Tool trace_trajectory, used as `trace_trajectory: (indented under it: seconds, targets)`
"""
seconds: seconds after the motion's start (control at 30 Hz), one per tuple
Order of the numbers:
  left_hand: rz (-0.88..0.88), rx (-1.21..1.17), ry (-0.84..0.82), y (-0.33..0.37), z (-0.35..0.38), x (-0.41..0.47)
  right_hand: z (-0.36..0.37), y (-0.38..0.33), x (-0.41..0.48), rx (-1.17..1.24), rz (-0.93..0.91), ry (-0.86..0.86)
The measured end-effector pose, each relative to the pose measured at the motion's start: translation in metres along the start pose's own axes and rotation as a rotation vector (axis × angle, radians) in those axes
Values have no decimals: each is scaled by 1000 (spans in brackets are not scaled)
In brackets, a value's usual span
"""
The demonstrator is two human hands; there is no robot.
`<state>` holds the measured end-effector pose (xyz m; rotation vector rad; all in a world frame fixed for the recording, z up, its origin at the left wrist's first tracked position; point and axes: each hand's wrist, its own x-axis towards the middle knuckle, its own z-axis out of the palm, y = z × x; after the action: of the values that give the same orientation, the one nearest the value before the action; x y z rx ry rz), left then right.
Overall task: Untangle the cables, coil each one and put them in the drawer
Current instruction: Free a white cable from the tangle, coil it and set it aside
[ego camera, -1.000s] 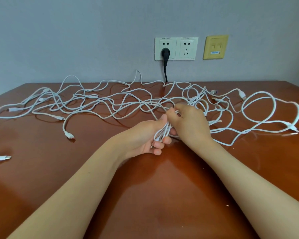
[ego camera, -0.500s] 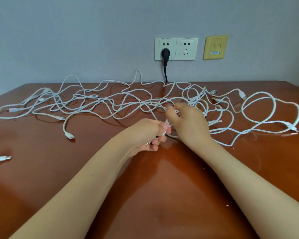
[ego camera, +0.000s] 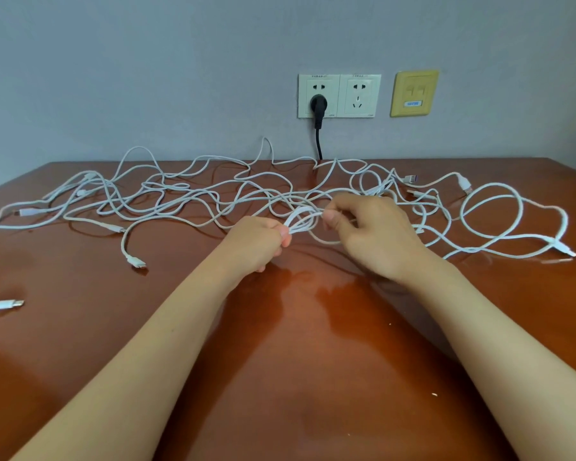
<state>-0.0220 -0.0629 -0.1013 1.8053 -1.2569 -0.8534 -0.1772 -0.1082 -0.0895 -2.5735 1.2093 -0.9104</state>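
Note:
A tangle of several white cables [ego camera: 187, 197] sprawls across the far half of the brown wooden table [ego camera: 296, 361]. At its middle, my left hand [ego camera: 256, 242] grips a small bundle of folded cable loops [ego camera: 301, 221]. My right hand [ego camera: 376, 234] pinches the other end of those loops between thumb and fingers. A larger open loop of cable [ego camera: 492, 214] lies to the right of my right hand. No drawer is in view.
Loose plug ends lie at the left: one [ego camera: 135, 261] near the middle left, another [ego camera: 0, 306] by the table's left edge. A black plug [ego camera: 318, 104] sits in a wall socket behind the table, beside a yellow wall plate [ego camera: 413, 93].
My hands have drawn slightly apart, the left moving left. The bundle of loops now stretches between them instead of being hidden between the two hands.

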Motion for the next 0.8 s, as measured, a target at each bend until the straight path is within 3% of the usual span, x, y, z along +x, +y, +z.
trace_trajectory:
  seconds: [0.2,0.43,0.53,0.63,0.8]
  targets:
    - [197,206,-289,-4,-4,-3,10,5,3,246,-96,115]
    - [418,3,-462,-4,8,-11,13,16,0,800,123,-83]
    - [404,-131,-358,-3,11,-10,16,18,1,776,131,-35]
    - [365,-164,-151,-2,3,-4,23,21,4,660,163,-29]
    - [238,-134,165,-9,2,6,25,7,-3,169,-2,-128]
